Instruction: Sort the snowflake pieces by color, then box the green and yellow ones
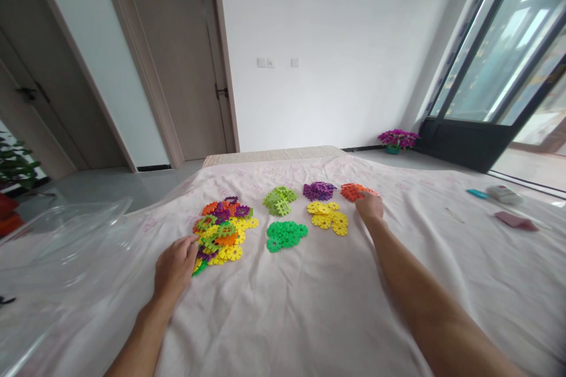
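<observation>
My left hand (175, 262) is at the left edge of a mixed pile of plastic interlocking pieces (225, 232) in yellow, orange, purple, lime and green. Its fingers are curled together against the pile, and whatever lies between the tips is hidden. My right hand (370, 209) reaches to the far right heap of orange interlocking pieces (351, 191), fingers pinched over an orange piece at its near edge. Between the hands lie sorted heaps: lime square pieces (279, 200), purple pieces (319, 190), yellow flower-shaped discs (328, 217) and green flower-shaped discs (286, 235).
A pale, wrinkled cloth (283, 312) covers the table. Clear plastic containers (66, 241) stand at the left. Toward the right edge lie a white rounded object (504, 194), a turquoise item (477, 194) and a pink flat item (516, 221). Potted magenta flowers (398, 139) stand on the floor behind.
</observation>
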Motion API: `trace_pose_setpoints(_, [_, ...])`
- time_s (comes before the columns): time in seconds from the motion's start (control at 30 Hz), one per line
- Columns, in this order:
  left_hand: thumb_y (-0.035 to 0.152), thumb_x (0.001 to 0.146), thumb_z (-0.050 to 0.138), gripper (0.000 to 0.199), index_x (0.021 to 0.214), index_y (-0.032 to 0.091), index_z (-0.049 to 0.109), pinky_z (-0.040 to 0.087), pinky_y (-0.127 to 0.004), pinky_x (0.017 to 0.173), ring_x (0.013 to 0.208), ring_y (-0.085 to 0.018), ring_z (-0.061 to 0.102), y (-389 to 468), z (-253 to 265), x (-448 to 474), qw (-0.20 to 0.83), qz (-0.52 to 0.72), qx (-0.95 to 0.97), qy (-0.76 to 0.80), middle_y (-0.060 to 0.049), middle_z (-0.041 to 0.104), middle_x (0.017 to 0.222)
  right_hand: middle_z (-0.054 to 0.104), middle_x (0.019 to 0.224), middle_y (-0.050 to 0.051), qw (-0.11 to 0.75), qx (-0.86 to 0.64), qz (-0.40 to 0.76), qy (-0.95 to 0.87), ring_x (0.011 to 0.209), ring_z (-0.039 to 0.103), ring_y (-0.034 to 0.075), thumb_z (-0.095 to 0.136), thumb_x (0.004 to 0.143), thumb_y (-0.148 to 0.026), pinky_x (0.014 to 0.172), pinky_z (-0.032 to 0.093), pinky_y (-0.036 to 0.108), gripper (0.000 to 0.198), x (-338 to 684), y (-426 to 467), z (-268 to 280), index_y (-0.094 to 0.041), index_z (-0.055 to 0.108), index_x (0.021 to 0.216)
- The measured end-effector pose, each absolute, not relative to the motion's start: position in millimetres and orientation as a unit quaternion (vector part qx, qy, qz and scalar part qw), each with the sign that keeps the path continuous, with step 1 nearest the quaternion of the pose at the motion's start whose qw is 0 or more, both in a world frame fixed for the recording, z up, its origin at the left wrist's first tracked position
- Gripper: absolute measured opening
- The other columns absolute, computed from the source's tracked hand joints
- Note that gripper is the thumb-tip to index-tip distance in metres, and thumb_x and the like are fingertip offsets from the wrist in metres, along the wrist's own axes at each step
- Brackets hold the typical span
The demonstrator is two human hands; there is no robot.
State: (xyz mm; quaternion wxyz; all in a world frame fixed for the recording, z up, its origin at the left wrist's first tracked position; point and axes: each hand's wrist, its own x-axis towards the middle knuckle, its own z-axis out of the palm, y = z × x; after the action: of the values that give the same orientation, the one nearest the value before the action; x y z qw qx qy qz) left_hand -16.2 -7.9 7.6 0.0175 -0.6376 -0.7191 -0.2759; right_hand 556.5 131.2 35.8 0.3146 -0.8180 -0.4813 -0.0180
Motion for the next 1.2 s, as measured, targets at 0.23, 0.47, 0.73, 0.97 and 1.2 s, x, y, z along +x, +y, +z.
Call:
trace_pose_setpoints(0.23, [0.039, 0.095, 0.032, 0.045, 0.114, 0.02, 0.067, 0.043, -0.034, 0.103, 0.116, -0.022, 0.061, -7, 7, -15, 0.024, -0.277, -0.64, -0.717, -0.007, 0.069, 0.124, 0.056, 0.129, 0.017, 0.269, -0.795, 0.027, -0.543, 0.118, 0.054, 0.03, 0.063, 0.08, -0.044, 0.093, 0.044, 0.036, 0.064, 507, 140, 50, -0.019, 0.053, 0.137])
trace_pose_setpoints(0.47, [0.038, 0.094, 0.032, 0.044, 0.114, 0.02, 0.067, 0.042, -0.035, 0.105, 0.116, -0.022, 0.061, -8, 9, -13, 0.026, -0.281, -0.636, -0.718, -0.007, 0.069, 0.124, 0.053, 0.13, 0.022, 0.156, -0.805, 0.085, -0.567, 0.117, 0.054, 0.037, 0.08, 0.055, -0.061, 0.089, 0.047, 0.042, 0.085, 481, 177, 56, -0.013, 0.061, 0.122])
trace_pose_setpoints(0.73, [0.039, 0.093, 0.033, 0.043, 0.112, 0.021, 0.068, 0.042, -0.035, 0.105, 0.116, -0.022, 0.061, -5, 5, -15, 0.023, -0.293, -0.635, -0.715, -0.007, 0.069, 0.123, 0.068, 0.103, 0.017, 0.139, -0.797, 0.047, -0.586, 0.111, 0.058, 0.035, 0.081, 0.062, -0.046, 0.09, 0.048, 0.042, 0.052, 453, 210, 57, -0.014, 0.071, 0.102])
trace_pose_setpoints(0.97, [0.039, 0.093, 0.033, 0.044, 0.111, 0.021, 0.068, 0.043, -0.034, 0.105, 0.115, -0.021, 0.062, -6, 9, -13, 0.022, -0.301, -0.633, -0.712, -0.006, 0.07, 0.121, 0.064, 0.11, 0.016, 0.171, -0.774, 0.038, -0.608, 0.1, 0.062, 0.028, 0.075, 0.071, -0.043, 0.083, 0.048, 0.033, 0.053, 441, 204, 70, -0.011, 0.066, 0.112])
trace_pose_setpoints(1.2, [0.038, 0.093, 0.034, 0.042, 0.11, 0.022, 0.069, 0.043, -0.032, 0.104, 0.115, -0.02, 0.062, -7, 10, -12, 0.027, -0.296, -0.631, -0.716, -0.005, 0.07, 0.121, 0.057, 0.125, 0.017, 0.168, -0.645, 0.116, -0.736, 0.115, 0.055, 0.031, 0.083, 0.06, -0.054, 0.091, 0.045, 0.034, 0.079, 387, 164, 60, -0.015, 0.056, 0.124])
